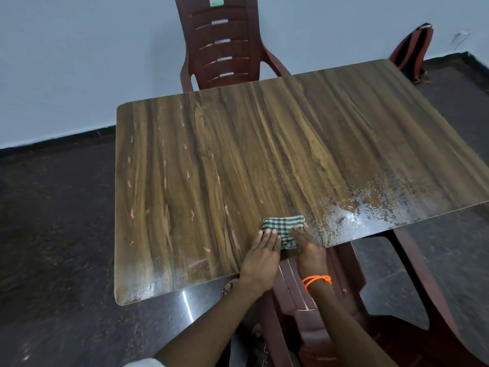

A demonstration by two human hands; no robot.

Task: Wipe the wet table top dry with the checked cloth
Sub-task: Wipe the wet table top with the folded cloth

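Most of the table top looks dull and dry, its wood grain running away from the person; only the near right corner carries a broad, shiny film of water, speckled at its edges and reaching to the table's right rim. The far chair stands pushed in at the opposite side, and a second chair sits under the near edge below the arms. A bag leans on the wall beyond the far right corner.

The checked cloth lies folded flat on the table near the front edge, its right end just beside the start of the wet patch. Both hands lie on it, palms down. The left hand has straight fingers together, their tips pressing the cloth's left part. The right hand, with an orange thread at the wrist, covers the cloth's near right part with flat fingers; neither hand is curled round the fabric.

The step in hand appears to be the wiping itself, partly done. The next move likely calls for sliding the cloth rightward into the wet patch under steady downward pressure, with overlapping passes out to the rim.
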